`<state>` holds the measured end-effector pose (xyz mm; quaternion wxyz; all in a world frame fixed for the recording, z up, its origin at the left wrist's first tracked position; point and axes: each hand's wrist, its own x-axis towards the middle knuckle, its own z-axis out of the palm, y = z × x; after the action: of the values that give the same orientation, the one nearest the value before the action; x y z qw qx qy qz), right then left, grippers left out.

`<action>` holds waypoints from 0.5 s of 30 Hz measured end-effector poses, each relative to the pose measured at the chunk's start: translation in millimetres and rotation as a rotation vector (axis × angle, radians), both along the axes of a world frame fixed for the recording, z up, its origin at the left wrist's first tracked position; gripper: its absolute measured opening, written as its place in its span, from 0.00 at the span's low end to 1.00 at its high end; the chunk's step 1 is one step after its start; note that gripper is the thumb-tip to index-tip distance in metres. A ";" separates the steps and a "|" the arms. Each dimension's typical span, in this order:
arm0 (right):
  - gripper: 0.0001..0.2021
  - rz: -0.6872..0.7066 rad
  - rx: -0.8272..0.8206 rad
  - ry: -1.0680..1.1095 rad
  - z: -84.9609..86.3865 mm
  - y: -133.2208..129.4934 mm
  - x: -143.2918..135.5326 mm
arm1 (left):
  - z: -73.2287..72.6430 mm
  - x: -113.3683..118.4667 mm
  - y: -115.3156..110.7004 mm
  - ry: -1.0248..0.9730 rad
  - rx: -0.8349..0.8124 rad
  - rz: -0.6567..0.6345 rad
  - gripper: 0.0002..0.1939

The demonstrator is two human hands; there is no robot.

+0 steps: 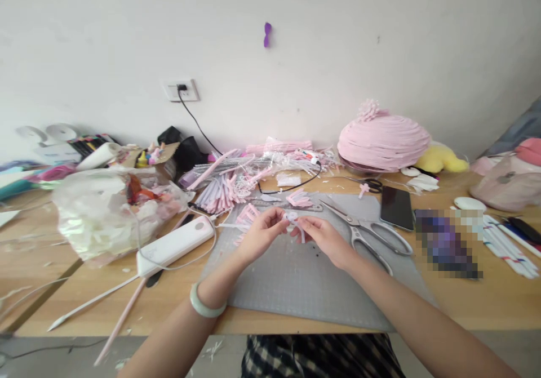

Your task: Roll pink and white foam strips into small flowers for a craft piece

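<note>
A small whitish piece (291, 217) is held up between the two hands, over the grey cutting mat (270, 288); its exact shape is too small to tell. The left hand (267, 229) pinches it on one side between thumb and fingers, and the right hand (318, 234) grips the other side, with a pale strip hanging below its fingertips. Just beyond the hands lies a small bunch of pink pieces (300, 198), and more pink strips (247, 214) lie just beside the left hand. Large scissors (350, 219) rest on the mat near the right hand, blades spread apart, with a dark phone (396, 209) beyond their handles. Further left on the wooden counter (177, 316) are a white oblong device (175, 247) and a stuffed plastic bag (95, 214). A pink, strip-covered dome (382, 141) stands at the back right, near the wall (321, 40).
</note>
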<state>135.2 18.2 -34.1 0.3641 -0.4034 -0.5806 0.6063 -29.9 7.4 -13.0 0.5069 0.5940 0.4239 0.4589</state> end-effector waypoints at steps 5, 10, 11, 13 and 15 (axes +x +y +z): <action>0.25 -0.086 -0.072 -0.020 0.3 3.0 2.8 | 26.6 -30.7 15.1 -0.126 0.215 0.346 0.10; 0.26 -0.027 -0.051 -0.057 -1.8 2.8 2.7 | 82.3 -115.8 37.3 0.061 0.435 0.657 0.10; 0.26 -0.015 -0.049 -0.068 -2.4 2.4 2.2 | 92.1 -137.6 40.8 0.152 0.388 0.693 0.09; 0.25 0.003 -0.045 -0.084 -3.9 1.7 1.1 | 105.7 -180.6 45.4 0.315 0.238 0.764 0.08; 0.25 0.025 -0.041 -0.102 -5.8 1.4 -0.2 | 109.8 -218.2 45.1 0.383 0.134 0.811 0.07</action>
<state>135.1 19.6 -39.9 0.3181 -0.4341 -0.5907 0.6012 -248.1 52.5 96.8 0.1593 0.4856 0.6777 0.5286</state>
